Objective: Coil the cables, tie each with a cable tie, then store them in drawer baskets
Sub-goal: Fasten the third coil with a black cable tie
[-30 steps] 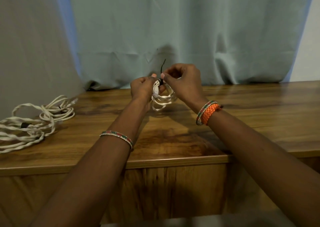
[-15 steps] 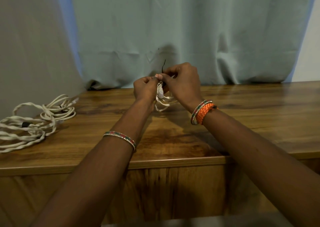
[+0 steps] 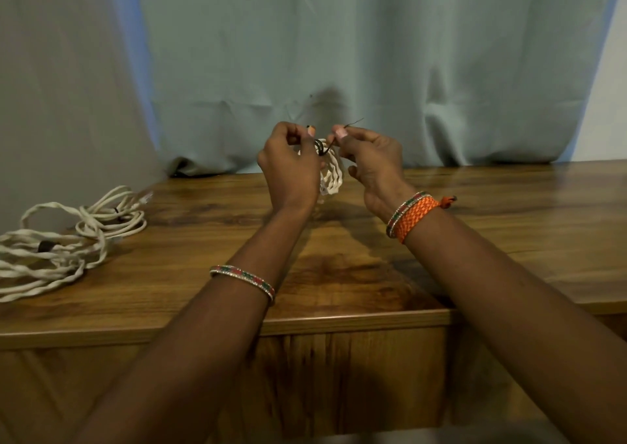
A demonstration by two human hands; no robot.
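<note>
I see left hand [image 3: 291, 169] gripping small coil [image 3: 330, 172], right hand [image 3: 369, 158] pinching black tie [image 3: 320, 146], mid-cinch; approx. two bundles [image 3: 68, 236] await, nothing stored yet.

A small coil of cream twisted cable [image 3: 330, 175] hangs upright above the wooden top, its loops gathered at the top where a thin black cable tie [image 3: 320, 146] wraps around them. The tie's loose end runs up and to the right, its thin tip sticking out past the fingers there. Well apart, at the left edge of the top, a larger bundle of the same cream twisted cable [image 3: 64, 240] lies flat in loose loops, with a dark band around one part of it.
</note>
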